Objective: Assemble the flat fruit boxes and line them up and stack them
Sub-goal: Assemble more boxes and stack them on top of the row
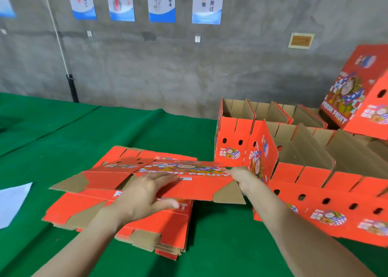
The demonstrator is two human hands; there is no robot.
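As R hand (239, 177) clenches one end of the top flat box (199, 185) & L hand (144, 195) apparently pinches its near edge, I'd push both ends inward evenly.

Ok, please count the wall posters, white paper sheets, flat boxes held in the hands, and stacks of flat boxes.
Wall posters: 5, one cut by the left edge
White paper sheet: 1
Held flat box, between left hand and right hand: 1
Stack of flat boxes: 1
Total: 8
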